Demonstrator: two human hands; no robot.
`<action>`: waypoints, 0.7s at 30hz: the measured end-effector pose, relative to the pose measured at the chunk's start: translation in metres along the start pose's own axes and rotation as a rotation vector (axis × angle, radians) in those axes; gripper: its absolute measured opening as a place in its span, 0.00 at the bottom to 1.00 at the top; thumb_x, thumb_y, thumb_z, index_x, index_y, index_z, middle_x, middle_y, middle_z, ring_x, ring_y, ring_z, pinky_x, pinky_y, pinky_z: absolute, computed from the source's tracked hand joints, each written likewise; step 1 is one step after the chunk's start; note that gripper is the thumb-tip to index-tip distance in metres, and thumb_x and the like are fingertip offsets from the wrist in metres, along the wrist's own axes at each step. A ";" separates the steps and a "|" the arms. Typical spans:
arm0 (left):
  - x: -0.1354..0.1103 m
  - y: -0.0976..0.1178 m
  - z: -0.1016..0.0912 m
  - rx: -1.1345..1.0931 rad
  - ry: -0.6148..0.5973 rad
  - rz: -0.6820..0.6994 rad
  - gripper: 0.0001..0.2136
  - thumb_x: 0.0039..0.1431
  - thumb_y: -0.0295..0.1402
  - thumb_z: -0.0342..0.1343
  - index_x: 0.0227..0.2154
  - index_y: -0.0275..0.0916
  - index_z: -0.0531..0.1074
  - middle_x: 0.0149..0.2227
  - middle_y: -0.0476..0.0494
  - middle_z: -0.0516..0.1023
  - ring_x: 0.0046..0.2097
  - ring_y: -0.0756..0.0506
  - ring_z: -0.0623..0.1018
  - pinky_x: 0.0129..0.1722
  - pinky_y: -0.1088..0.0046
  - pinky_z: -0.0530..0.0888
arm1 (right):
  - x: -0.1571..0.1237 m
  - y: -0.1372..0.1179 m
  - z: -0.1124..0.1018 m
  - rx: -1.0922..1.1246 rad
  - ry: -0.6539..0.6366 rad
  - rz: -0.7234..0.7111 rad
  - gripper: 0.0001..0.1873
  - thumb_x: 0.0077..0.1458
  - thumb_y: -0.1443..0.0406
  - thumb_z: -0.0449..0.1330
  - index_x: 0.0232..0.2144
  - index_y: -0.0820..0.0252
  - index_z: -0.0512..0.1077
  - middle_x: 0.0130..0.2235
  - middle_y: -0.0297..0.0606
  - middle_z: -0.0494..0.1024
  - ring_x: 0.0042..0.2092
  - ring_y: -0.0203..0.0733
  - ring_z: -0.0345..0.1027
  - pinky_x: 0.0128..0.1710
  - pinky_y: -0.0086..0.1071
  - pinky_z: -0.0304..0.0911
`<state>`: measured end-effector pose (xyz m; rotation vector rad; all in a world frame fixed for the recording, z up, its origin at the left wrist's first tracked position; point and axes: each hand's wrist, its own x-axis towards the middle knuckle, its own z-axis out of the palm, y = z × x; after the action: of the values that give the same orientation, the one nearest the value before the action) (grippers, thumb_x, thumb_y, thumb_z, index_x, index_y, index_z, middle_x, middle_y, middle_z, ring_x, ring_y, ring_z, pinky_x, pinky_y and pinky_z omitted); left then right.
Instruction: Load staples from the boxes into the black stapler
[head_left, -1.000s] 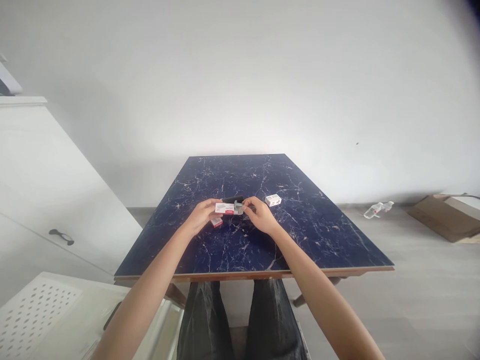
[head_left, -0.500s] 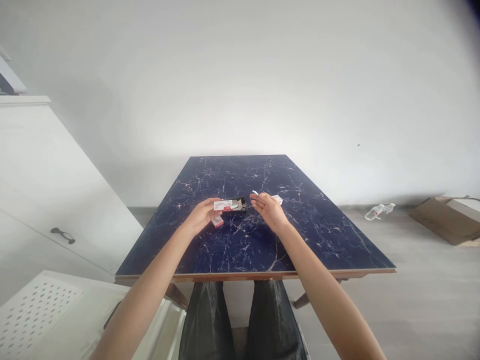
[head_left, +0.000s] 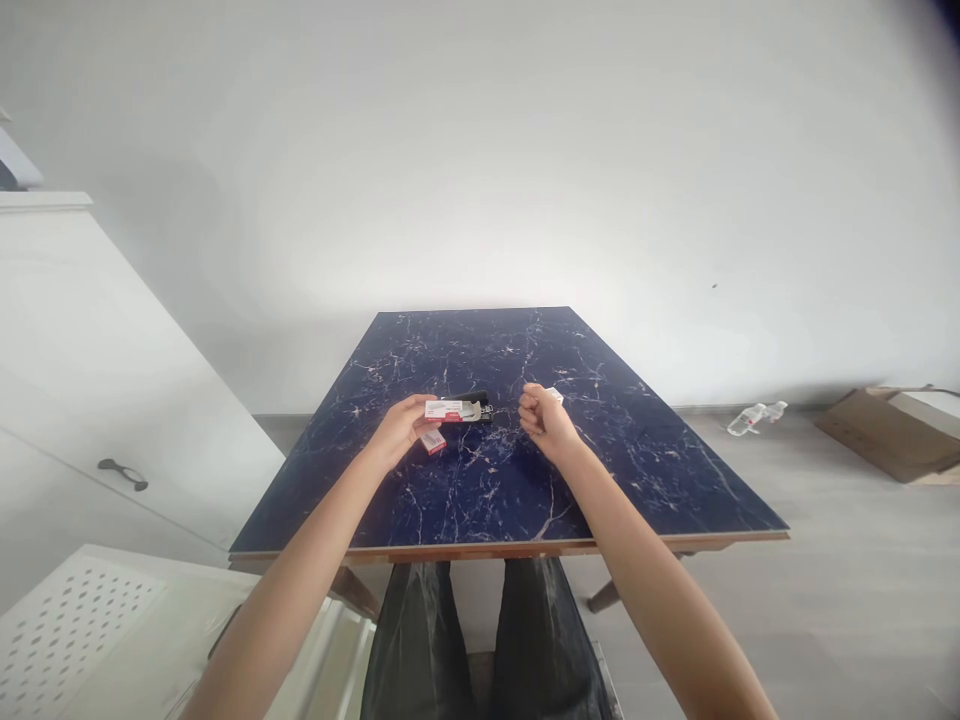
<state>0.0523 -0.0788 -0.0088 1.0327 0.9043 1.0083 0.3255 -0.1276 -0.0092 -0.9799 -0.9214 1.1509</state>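
Above the table, my left hand (head_left: 403,430) grips a small red-and-white carton (head_left: 445,410) by its left end. The carton's right end looks opened, with flaps sticking out. Just behind it lies a black object with metal parts (head_left: 480,398), partly covered by the carton. A second red-and-white carton (head_left: 433,441) rests on the table below my left hand. To the right, my right hand (head_left: 546,420) is curled into a fist. Whatever is inside that fist is hidden. A white object (head_left: 555,395) shows just behind it, mostly covered.
The dark blue marble-patterned table (head_left: 480,490) stands against a white wall. At the left are a white cabinet (head_left: 90,350) and a perforated white panel (head_left: 75,620). Clear plastic bottles (head_left: 754,418) and a cardboard box (head_left: 885,432) sit on the floor at the right.
My right hand has closed from a fingertip hold on a small white piece into a fist, shifting slightly right. The white piece no longer shows. My left hand keeps the carton almost in place.
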 end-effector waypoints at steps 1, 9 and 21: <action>-0.001 -0.001 0.002 0.046 -0.012 0.006 0.08 0.58 0.29 0.64 0.40 0.34 0.78 0.43 0.35 0.83 0.43 0.44 0.83 0.40 0.74 0.82 | -0.003 0.001 0.002 -0.109 -0.037 -0.035 0.13 0.53 0.54 0.62 0.34 0.53 0.66 0.23 0.27 0.64 0.19 0.31 0.49 0.14 0.27 0.45; -0.003 -0.010 0.007 0.099 -0.097 0.028 0.09 0.60 0.32 0.63 0.41 0.35 0.77 0.44 0.36 0.82 0.43 0.44 0.83 0.43 0.70 0.81 | -0.016 0.011 0.022 -0.973 -0.262 -0.512 0.07 0.57 0.62 0.64 0.37 0.54 0.81 0.35 0.36 0.75 0.34 0.38 0.68 0.37 0.33 0.63; -0.002 -0.010 0.005 0.164 -0.097 0.064 0.10 0.58 0.34 0.64 0.41 0.35 0.78 0.44 0.36 0.82 0.43 0.43 0.82 0.43 0.69 0.81 | -0.015 0.010 0.019 -1.022 -0.359 -0.476 0.09 0.63 0.65 0.57 0.36 0.58 0.77 0.41 0.40 0.77 0.39 0.39 0.70 0.41 0.33 0.63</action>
<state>0.0582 -0.0839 -0.0164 1.2445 0.8897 0.9399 0.3025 -0.1385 -0.0140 -1.2479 -2.0073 0.3972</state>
